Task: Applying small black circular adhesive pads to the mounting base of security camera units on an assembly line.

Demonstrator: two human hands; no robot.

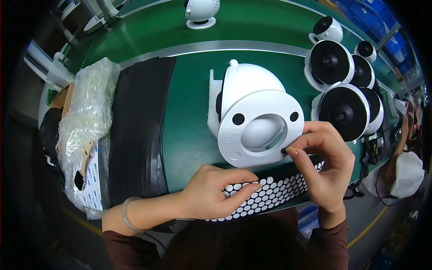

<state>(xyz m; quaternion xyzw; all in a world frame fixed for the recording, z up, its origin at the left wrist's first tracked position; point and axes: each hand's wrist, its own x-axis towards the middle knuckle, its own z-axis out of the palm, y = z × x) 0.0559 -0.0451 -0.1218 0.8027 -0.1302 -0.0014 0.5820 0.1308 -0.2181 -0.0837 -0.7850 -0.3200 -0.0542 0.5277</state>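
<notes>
White plastic dome-shaped camera housing (pixel 256 121) lies base-up on the green bench beside the black sheet of round white stickers (pixel 274 191), right hand (pixel 321 164) pinching its ring base, left hand (pixel 216 193) flat on that sheet; pressing each pad squarely seems best.

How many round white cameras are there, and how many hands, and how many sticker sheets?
White cameras standing with black fronts: 6
White camera lying base-up: 1
White camera at the far edge: 1
Hands, left and right: 2
Sheet of round stickers: 1
Total: 11

Camera housing (pixel 252 96) — smooth matt white plastic
</notes>
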